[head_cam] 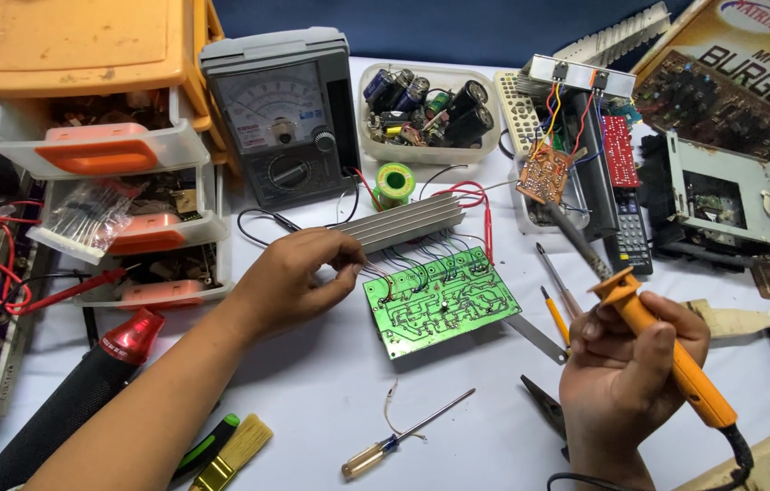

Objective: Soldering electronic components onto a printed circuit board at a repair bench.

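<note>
The right hand [626,364] grips an orange-handled soldering iron [667,350], tip aimed up and away toward the far right. The left hand [298,277] pinches thin wires at the left edge of the green circuit board [441,300], which lies mid-surface just near a finned heatsink [403,221]. The hot tip hangs close to a small brown board [544,175] and its coloured leads — a slip could scorch insulation. Pliers [544,405], a screwdriver [403,441] and red probe leads [476,205] crowd the board.
</note>
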